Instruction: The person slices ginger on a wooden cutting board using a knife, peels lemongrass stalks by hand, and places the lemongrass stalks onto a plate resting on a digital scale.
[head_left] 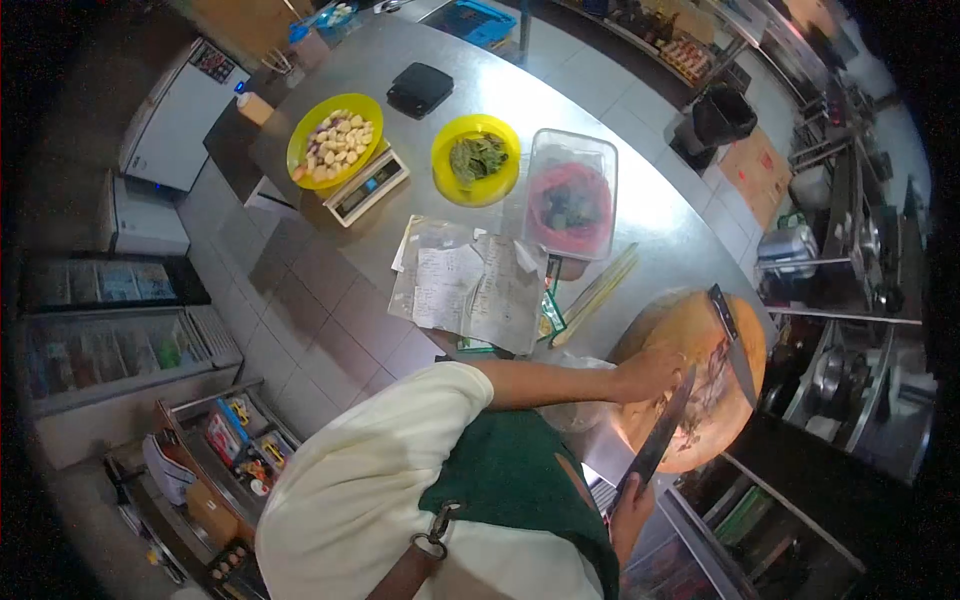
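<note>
On the round wooden chopping board (pixel 735 420), my left hand (pixel 650 375) is closed over something I cannot make out, at the board's left side. My right hand (pixel 630 510) grips the handle of a large knife (pixel 668 428), whose blade points up across the board close to my left fingers. A second knife (pixel 735 345) lies on the board's right part, its black handle at the top. Small dark and reddish bits (pixel 712 378) are scattered on the wood. Long pale green stalks (pixel 600 290) rest on the steel table, left of the board.
The steel table (pixel 470 75) bears a yellow bowl of peeled cloves (pixel 340 145) on a scale (pixel 366 187), a yellow plate of leaves (pixel 478 160), a clear tub (pixel 572 190), handwritten sheets (pixel 465 285) and a black device (pixel 420 90). A black bin (pixel 722 117) stands beyond.
</note>
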